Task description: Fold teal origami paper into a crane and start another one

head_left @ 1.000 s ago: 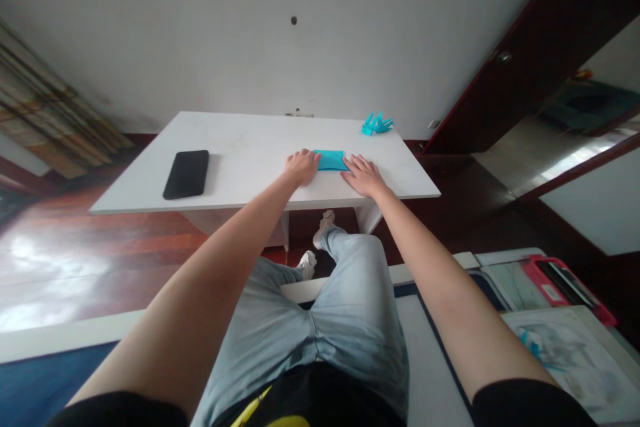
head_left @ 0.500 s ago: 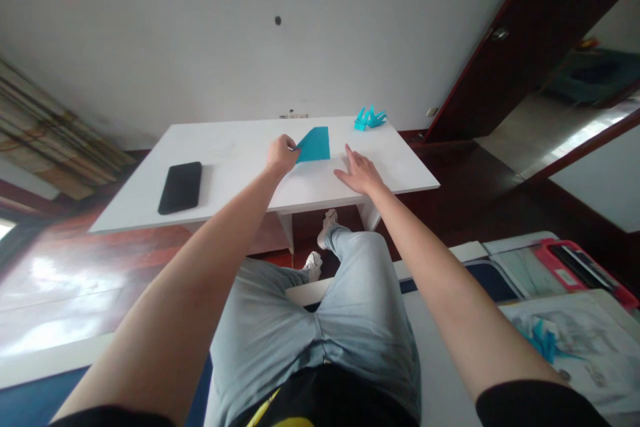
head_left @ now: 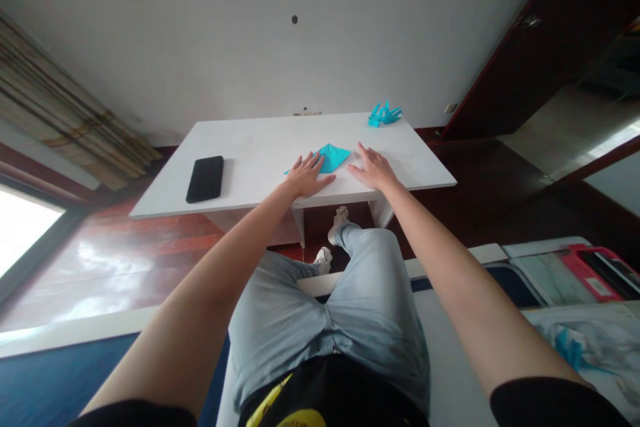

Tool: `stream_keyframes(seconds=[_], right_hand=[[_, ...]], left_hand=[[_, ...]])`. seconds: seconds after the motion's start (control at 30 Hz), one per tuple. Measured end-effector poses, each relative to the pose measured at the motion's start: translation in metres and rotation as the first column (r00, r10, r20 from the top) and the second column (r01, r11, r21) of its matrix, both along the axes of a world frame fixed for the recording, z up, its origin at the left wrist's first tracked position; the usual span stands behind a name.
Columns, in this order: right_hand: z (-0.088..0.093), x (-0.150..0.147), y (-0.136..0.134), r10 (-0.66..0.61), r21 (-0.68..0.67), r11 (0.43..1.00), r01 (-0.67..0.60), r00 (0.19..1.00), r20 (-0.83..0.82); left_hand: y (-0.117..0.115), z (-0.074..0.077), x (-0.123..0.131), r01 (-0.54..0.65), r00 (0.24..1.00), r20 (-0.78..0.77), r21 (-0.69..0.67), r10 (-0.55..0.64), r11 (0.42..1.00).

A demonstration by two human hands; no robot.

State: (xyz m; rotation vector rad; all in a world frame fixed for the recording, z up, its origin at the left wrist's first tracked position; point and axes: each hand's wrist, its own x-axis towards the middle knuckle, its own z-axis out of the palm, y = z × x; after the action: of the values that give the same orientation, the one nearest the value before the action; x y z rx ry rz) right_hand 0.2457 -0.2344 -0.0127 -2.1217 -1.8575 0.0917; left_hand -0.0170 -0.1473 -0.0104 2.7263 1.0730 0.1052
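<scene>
A folded sheet of blue paper [head_left: 332, 157] lies on the white table [head_left: 255, 147], partly covered by my left hand. My left hand [head_left: 306, 177] rests flat on the paper's left part with its fingers spread. Just right of the paper, my right hand [head_left: 374, 168] lies on the table with its fingers apart and nothing in it. Farther back, near the right rear corner, stand blue folded paper cranes [head_left: 385, 115].
A black tablet-like object [head_left: 205, 179] lies on the table's left side. To my right, a bench holds a pink tray [head_left: 595, 273] and more blue folded paper [head_left: 573, 347]. The wall [head_left: 250, 47] rises behind the table.
My left hand held the blue paper raised off the table; the paper now lies flat, turned corner up, under that hand. My right hand stays on the table. The view has shifted slightly.
</scene>
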Motion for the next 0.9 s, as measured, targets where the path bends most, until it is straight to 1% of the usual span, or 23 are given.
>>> stream_keyframes(seconds=[0.07,0.13,0.2,0.27,0.37,0.43,0.5,0.6,0.7,0.83,0.9], right_hand=[[0.0,-0.002,-0.001,-0.009,-0.017,1.0,0.009,1.0,0.018],[0.001,-0.003,-0.002,-0.014,-0.028,0.999,0.016,0.999,0.048],[0.001,-0.003,-0.004,0.004,-0.024,1.0,-0.002,0.997,0.076],[0.001,-0.002,-0.004,0.041,-0.013,0.999,-0.04,0.995,0.093],[-0.001,0.0,-0.006,0.105,-0.018,0.994,-0.104,0.988,0.11],[-0.002,-0.001,-0.008,0.143,-0.03,0.99,-0.14,0.982,0.12],[-0.002,-0.002,-0.01,0.181,-0.041,0.983,-0.177,0.975,0.127],[-0.001,-0.005,-0.011,0.253,-0.046,0.967,-0.25,0.961,0.114],[0.0,-0.01,-0.01,0.297,-0.011,0.955,-0.297,0.952,0.072],[-0.002,-0.019,-0.003,0.347,0.114,0.932,-0.345,0.938,0.002],[-0.004,-0.022,0.002,0.351,0.143,0.928,-0.344,0.936,-0.028]], left_hand=[[0.0,0.0,-0.001,0.014,1.0,0.017,-0.002,-0.014,1.0],[-0.002,0.002,-0.002,-0.003,0.999,0.049,0.028,0.001,1.0],[-0.008,0.002,-0.002,-0.083,0.992,0.107,0.101,0.072,0.991],[-0.015,0.002,-0.001,-0.204,0.97,0.168,0.15,0.178,0.967],[-0.022,0.002,0.0,-0.36,0.918,0.221,0.114,0.33,0.926],[-0.023,0.001,0.0,-0.403,0.896,0.236,0.073,0.377,0.912],[-0.021,-0.001,-0.001,-0.377,0.905,0.227,0.04,0.36,0.925],[-0.016,-0.004,-0.003,-0.268,0.949,0.175,-0.001,0.264,0.963],[-0.014,-0.004,-0.004,-0.186,0.976,0.106,-0.035,0.189,0.982],[-0.016,0.001,-0.006,-0.16,0.985,0.059,-0.038,0.162,0.986],[-0.018,0.002,-0.006,-0.168,0.984,0.058,-0.037,0.17,0.985]])
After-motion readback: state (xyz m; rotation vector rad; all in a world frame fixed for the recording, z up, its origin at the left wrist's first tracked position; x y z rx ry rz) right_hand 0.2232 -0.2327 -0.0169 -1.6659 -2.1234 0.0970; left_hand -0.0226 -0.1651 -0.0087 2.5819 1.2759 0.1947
